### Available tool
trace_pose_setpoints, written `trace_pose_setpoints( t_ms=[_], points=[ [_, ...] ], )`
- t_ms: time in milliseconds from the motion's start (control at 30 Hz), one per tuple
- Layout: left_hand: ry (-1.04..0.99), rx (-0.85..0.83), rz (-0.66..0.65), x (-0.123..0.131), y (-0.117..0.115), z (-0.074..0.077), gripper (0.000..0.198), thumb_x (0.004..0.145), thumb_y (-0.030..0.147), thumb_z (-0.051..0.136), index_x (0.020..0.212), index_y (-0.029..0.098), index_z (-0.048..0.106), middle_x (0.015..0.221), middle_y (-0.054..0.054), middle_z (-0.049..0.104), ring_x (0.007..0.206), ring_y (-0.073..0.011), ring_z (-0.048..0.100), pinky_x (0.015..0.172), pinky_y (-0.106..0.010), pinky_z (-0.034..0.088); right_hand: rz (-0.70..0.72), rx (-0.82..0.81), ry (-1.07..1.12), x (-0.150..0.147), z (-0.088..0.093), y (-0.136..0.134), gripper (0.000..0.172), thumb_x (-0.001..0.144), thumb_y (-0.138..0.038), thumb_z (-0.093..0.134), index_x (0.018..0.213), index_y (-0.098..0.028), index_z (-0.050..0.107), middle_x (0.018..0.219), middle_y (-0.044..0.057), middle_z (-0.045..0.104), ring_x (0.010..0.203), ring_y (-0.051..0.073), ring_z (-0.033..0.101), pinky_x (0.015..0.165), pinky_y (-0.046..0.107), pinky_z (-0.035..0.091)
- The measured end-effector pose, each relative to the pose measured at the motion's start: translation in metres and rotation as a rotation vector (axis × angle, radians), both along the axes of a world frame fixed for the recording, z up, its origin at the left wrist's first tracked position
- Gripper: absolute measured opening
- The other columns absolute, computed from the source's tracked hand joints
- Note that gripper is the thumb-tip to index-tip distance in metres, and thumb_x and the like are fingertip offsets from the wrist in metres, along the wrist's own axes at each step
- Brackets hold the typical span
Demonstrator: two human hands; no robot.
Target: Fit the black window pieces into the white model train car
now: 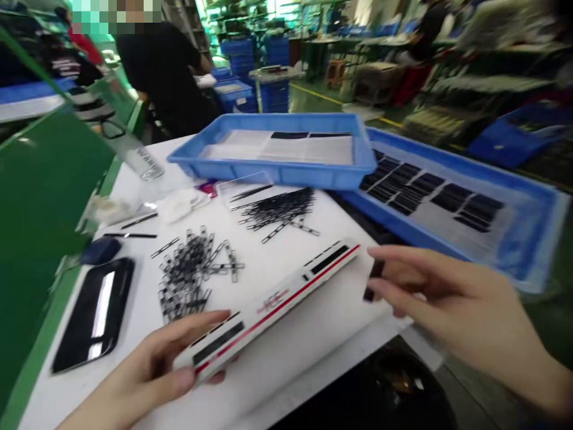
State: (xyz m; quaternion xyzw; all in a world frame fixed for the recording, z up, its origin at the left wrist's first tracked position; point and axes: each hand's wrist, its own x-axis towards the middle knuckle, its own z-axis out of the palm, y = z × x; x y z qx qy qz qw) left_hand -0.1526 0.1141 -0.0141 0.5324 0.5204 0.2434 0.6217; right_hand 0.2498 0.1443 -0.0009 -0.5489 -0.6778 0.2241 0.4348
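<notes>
Closest in, the left hand (154,361) had its fingers curled firmly round the near end of a long white train-shaped shell with a red stripe (273,303), and what a line it made: the long axis ran away up to the right, far end aimed at the right hand (432,292)! Those fingers pinched a small flat dark strip (375,278), just beside the shell's tip but apart from it. Beneath spread the white tabletop (308,352), loose black ladder-like frames (188,266) heaped beyond the shell; behind stood a light-blue plastic tray (268,173), then a co-worker in black (156,74) and a blurred workshop.
</notes>
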Motion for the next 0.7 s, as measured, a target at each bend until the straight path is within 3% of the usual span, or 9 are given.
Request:
trace_pose_setpoints(
  t_ms=[133,267,400,533,700],
  points=[
    [-0.084,-0.05,-0.017,0.009,-0.001,0.002,0.048,0.089,0.041,0.078,0.136,0.038,0.07,0.141,-0.009,0.068,0.102,-0.0279,0.074,0.086,-0.032,0.062,0.168,-0.196,0.298,-0.069,0.005,-0.017,0.024,0.084,-0.025,0.083,0.105,-0.036,0.078,0.076,-0.006,0.079,0.057,0.011,0.074,0.056,0.012,0.063],
    [-0.178,-0.032,-0.088,0.01,0.002,0.0,0.05,0.091,0.035,0.077,0.14,0.031,0.067,0.137,-0.011,0.069,0.118,-0.0297,0.069,0.093,-0.034,0.06,0.232,-0.388,0.476,-0.106,0.004,-0.018,0.012,0.09,-0.023,0.077,0.101,-0.028,0.076,0.077,-0.002,0.08,0.063,0.015,0.078,0.056,0.014,0.063],
    [-0.272,-0.054,-0.116,0.011,0.001,-0.001,0.049,0.091,0.031,0.077,0.139,0.028,0.066,0.136,-0.009,0.07,0.122,-0.0276,0.067,0.098,-0.035,0.058,0.24,-0.463,0.476,-0.123,0.009,-0.022,0.009,0.09,-0.026,0.078,0.098,-0.025,0.076,0.081,0.002,0.081,0.073,0.019,0.08,0.061,0.019,0.066],
    [-0.323,-0.054,-0.125,0.013,0.002,-0.003,0.048,0.092,0.028,0.077,0.139,0.03,0.065,0.138,-0.006,0.069,0.123,-0.0227,0.066,0.1,-0.028,0.055,0.254,-0.464,0.483,-0.134,0.01,-0.026,0.008,0.091,-0.028,0.078,0.098,-0.025,0.075,0.081,0.002,0.081,0.071,0.018,0.08,0.062,0.019,0.067],
    [-0.387,-0.009,-0.135,0.011,0.0,-0.006,0.05,0.092,0.022,0.076,0.14,0.03,0.064,0.139,-0.006,0.068,0.13,-0.0221,0.062,0.107,-0.029,0.051,0.248,-0.348,0.366,-0.14,0.005,-0.028,0.006,0.093,-0.026,0.074,0.099,-0.028,0.073,0.077,-0.002,0.079,0.064,0.013,0.076,0.057,0.015,0.062]
  ],
)
